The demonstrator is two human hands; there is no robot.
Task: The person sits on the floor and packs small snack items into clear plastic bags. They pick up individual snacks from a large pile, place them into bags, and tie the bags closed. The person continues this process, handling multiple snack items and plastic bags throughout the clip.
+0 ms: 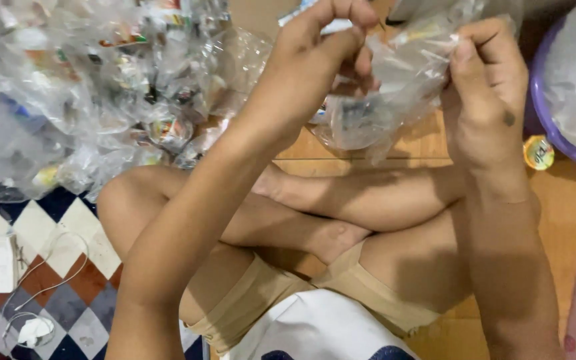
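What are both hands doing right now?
Left hand: closed, pinching the clear plastic bag.
Right hand: closed, gripping the same bag's other edge.

Bare arms and legs, tan shorts — white top; small wrist mark

Warm dim light, soft motion blur.

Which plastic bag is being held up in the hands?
The clear bag pinched between the left hand and right hand, above the crossed legs. The other bags lie untouched in the pile on the floor to the left.
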